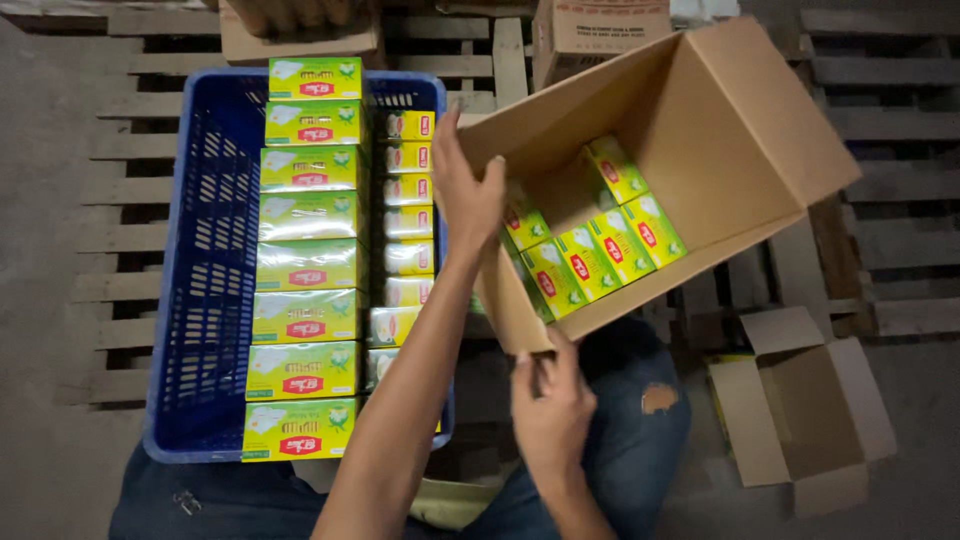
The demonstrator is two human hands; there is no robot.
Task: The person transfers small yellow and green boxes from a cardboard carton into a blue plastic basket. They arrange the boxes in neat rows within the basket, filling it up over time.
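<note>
A large open cardboard carton is tilted toward me, resting near my knees. Inside it lie several green-and-yellow packets in a row along the lower wall. My left hand grips the carton's left edge from outside, fingers over the rim. My right hand holds the carton's near bottom corner, fingers curled on the cardboard. A blue plastic crate to the left holds two columns of the same green-and-yellow packets.
Wooden pallets lie under the crate and carton on a concrete floor. A smaller open cardboard box sits at the lower right. More cartons stand at the far edge. My jeans-clad legs are below the carton.
</note>
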